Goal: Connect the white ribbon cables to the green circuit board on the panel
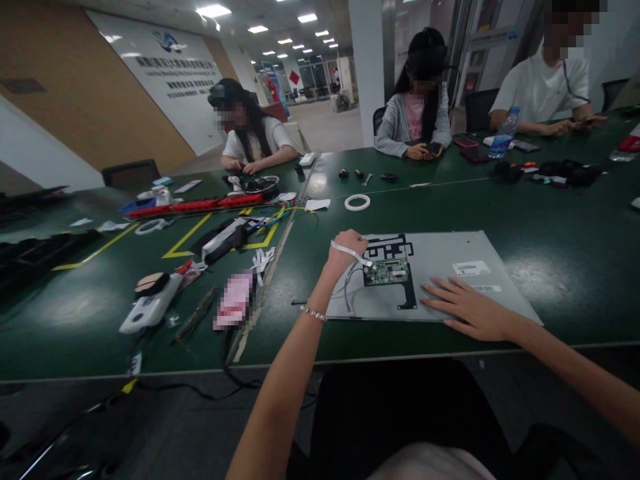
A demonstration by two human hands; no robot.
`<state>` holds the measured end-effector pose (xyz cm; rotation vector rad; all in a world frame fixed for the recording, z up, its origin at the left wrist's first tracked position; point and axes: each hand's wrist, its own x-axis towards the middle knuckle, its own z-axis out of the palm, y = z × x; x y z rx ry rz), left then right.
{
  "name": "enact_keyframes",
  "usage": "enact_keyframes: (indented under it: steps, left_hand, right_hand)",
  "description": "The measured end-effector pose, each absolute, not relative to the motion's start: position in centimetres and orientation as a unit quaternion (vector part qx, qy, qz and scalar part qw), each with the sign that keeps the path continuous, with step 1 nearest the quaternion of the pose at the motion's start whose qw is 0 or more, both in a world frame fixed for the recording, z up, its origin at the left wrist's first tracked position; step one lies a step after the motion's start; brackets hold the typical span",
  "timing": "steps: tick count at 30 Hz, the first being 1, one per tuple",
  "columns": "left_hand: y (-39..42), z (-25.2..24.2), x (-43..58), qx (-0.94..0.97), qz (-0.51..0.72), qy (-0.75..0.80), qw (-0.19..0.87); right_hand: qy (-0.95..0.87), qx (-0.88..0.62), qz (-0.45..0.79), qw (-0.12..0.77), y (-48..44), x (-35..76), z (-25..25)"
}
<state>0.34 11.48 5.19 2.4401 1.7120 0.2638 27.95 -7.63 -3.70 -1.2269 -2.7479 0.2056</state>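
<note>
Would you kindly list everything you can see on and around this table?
table: one, dark green, fills the view
metal panel: one, grey, near edge, centre
circuit board: one, green, on the panel
white strip: one, white, in the left hand
tape roll: one, white, beyond the panel
long bar: one, red, far left
water bottle: one, clear, far right
seated people: three, across the table
left hand: closed on the strip
right hand: flat, open, on the panel
</note>
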Motion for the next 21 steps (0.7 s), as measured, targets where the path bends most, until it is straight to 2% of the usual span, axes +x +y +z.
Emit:
enact_keyframes:
  steps: [12,21]
  left_hand:
    - [12.2,0.8,1.5,0.793,0.045,0.592,0.135]
    - [12.2,-0.3,3.4,0.792,0.04,0.59,0.152]
  right_hand:
    - [-0.918,-0.377,0.083,0.091,-7.4,28.4,-4.4]
    - [-0.925,-0.345,0.081,0.137,-7.5,29.0,-4.6]
